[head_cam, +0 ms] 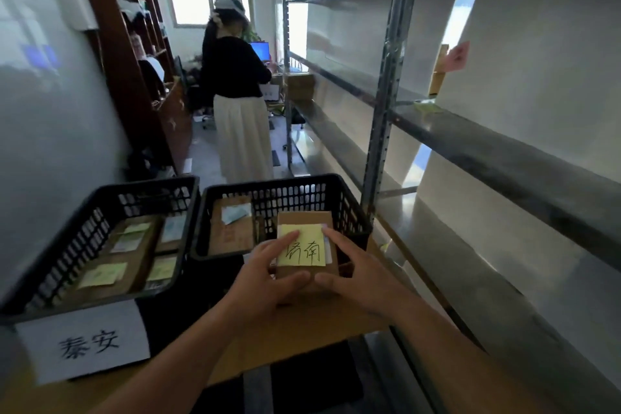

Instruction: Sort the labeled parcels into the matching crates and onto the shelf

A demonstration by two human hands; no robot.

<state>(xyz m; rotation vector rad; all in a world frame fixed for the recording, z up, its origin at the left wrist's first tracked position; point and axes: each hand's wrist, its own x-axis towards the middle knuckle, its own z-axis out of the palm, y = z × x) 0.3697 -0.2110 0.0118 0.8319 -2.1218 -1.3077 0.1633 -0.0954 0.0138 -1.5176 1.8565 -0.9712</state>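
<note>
I hold a small brown cardboard parcel (304,223) with both hands, just above the near rim of the right black crate (268,186). A yellow sticky note (302,249) with handwritten characters lies on its top. My left hand (265,274) grips its left side, forefinger on the note and thumb on the near face. My right hand (356,265) grips the right side the same way. Inside the right crate lies another brown parcel (232,232). The left black crate (100,208) holds several parcels with notes and carries a white paper label (84,343).
Grey metal shelves (504,151) run along the right, with a pink note (457,55) and a yellow note (428,107) on them. A person (240,94) stands in the aisle ahead. A brown bookcase (141,54) lines the left wall. The crates sit on a cardboard surface (302,333).
</note>
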